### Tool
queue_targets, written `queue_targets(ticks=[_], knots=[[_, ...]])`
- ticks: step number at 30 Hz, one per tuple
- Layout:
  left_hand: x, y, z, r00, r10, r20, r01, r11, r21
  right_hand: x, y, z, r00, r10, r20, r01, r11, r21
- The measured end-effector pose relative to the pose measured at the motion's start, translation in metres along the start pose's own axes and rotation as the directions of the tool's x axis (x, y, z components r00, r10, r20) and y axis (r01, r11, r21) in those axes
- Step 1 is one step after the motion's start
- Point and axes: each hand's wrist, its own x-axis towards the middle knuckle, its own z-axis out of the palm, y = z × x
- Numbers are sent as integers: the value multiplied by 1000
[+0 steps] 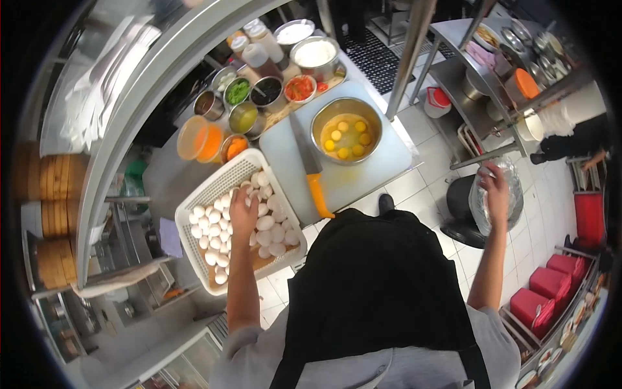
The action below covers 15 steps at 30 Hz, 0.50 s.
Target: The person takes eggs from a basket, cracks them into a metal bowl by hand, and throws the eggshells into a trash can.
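At left we find a white, perforated plastic basket (pixel 214 187) heaped with smooth, white, oval eggs (pixel 265 223). Our left hand (pixel 243 211) reaches down among them, fingers curled; we cannot tell whether they grip an egg. Each egg should feel light and stiff but brittle, perhaps slippery if wet, so we would cup it gently around its wide middle rather than pinch it. To the right, on a pale rectangular cutting board (pixel 278 152), lies a long-bladed knife with an orange handle (pixel 317 194), then a round, shiny steel bowl (pixel 343 106) of yellow yolks (pixel 336 135), likely soft and easily broken. Farthest right, our right hand (pixel 494 188) hangs near a clear plastic liner (pixel 515 194), fingers loosely spread, nothing visible in them.
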Motion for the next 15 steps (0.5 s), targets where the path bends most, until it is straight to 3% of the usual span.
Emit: queue_targets(ticks=[1, 2, 4, 5, 8, 10, 12, 13, 15], knots=[[6, 33, -26, 970, -64, 236, 92, 990, -110, -6, -27, 31, 995, -64, 81, 63, 998, 17], [8, 53, -37, 882, -103, 461, 210, 959, -189, -8, -42, 54, 984, -18, 179, 20, 1000, -7], [0, 53, -24, 851, -47, 523, 137, 981, -134, -14, -66, 99, 942, -105, 320, 87, 994, 70], [-5, 51, -19, 806, -2, 592, 58, 995, -76, -17, -79, 117, 907, -89, 411, 95, 995, 6], [-5, 50, -7, 850, 24, 526, 21, 997, -80, -29, -107, 169, 785, -221, 579, 257, 966, 20], [-6, 51, -16, 890, -4, 455, 63, 991, -115, -40, -116, 201, 701, -228, 676, 183, 973, 138], [-5, 63, -32, 957, -81, 280, 149, 961, -231, -51, -124, 235, 624, -307, 719, 247, 950, 191], [0, 83, -41, 949, -154, 276, 238, 922, -305, -57, -131, 249, 603, -322, 729, 219, 946, 237], [11, 122, -41, 968, -41, 249, 141, 905, -400, -66, -150, 271, 584, -372, 722, 159, 924, 348]])
